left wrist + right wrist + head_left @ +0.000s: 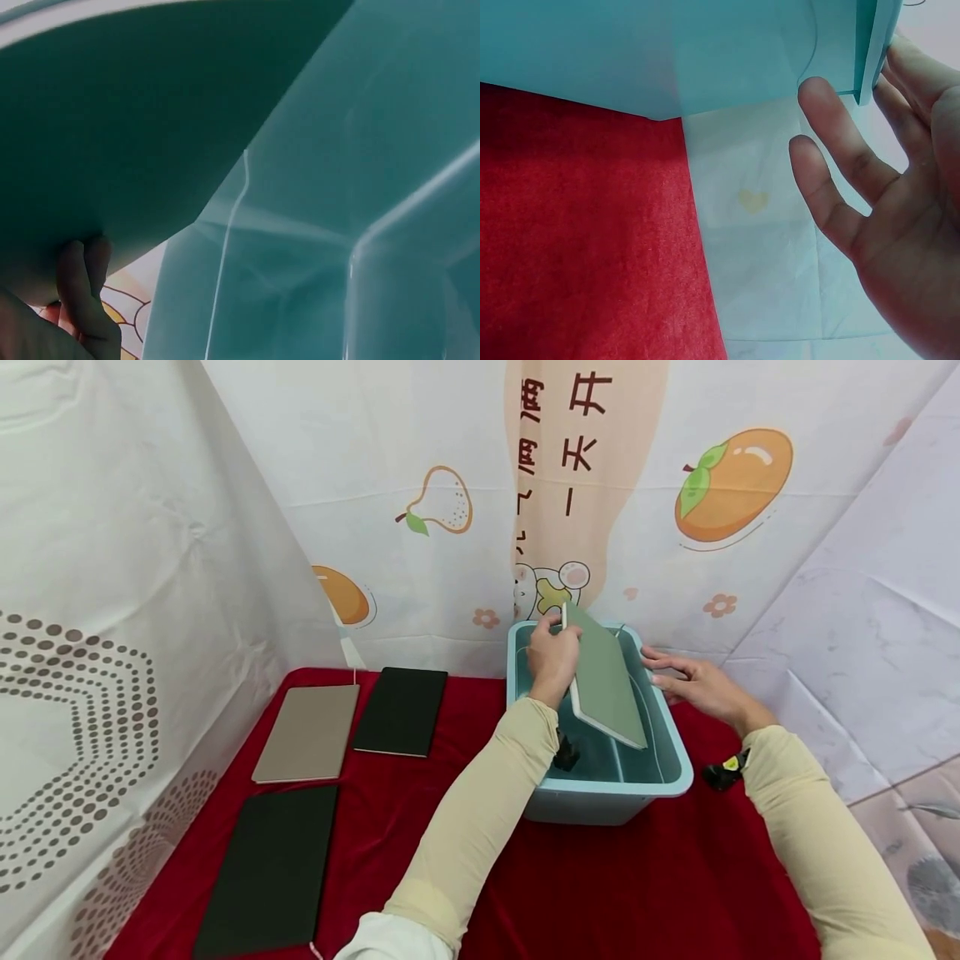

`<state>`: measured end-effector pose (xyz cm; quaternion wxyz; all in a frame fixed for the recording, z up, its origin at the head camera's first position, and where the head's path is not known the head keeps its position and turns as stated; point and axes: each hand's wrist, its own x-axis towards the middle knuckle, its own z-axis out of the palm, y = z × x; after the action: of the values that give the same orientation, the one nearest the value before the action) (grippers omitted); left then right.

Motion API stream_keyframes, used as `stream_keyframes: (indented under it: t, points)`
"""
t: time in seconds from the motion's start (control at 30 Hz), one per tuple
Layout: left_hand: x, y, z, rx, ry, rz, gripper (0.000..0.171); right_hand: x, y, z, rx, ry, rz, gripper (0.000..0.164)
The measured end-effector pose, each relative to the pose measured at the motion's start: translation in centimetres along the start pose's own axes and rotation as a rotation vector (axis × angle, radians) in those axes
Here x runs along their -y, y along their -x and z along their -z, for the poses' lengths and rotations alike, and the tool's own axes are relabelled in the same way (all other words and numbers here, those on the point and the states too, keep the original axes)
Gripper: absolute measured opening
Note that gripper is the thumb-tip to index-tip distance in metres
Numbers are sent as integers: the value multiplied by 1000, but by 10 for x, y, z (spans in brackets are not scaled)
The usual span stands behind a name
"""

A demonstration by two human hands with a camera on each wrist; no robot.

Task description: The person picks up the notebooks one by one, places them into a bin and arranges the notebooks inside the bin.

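Observation:
A green notebook (606,677) is held tilted over a light blue plastic bin (600,788). My left hand (553,656) grips it by its left edge, near the top. In the left wrist view, the notebook's dark underside (150,112) fills the upper left, with the left fingers (86,300) against its edge. My right hand (701,689) touches the bin's right rim. In the right wrist view, two fingers (840,142) stretch out loosely beside the bin's outer wall (727,60), while the rest of the hand meets the rim.
To the left, a grey-beige notebook (309,732), a smaller black notebook (401,711) and a larger black notebook (272,868) lie on the red cloth (420,810). A printed curtain (375,435) hangs behind the bin. A small black object (566,752) shows by the left sleeve.

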<state>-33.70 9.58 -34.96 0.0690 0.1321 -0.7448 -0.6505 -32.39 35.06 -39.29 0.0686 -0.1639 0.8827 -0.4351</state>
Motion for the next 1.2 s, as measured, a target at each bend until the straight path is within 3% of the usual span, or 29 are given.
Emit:
stream_keyframes:
  t: [0.77, 1.07, 1.2]
  points:
    - [16, -1, 1, 59, -194, 25, 36, -2, 2, -3, -10, -25, 27, 47]
    - [19, 3, 4, 201, -380, -1, 36, -1, 3, -5, -14, -46, 34, 46]
    - [20, 5, 4, 225, -437, 7, 38, -2, 4, -5, -13, -48, 39, 46]
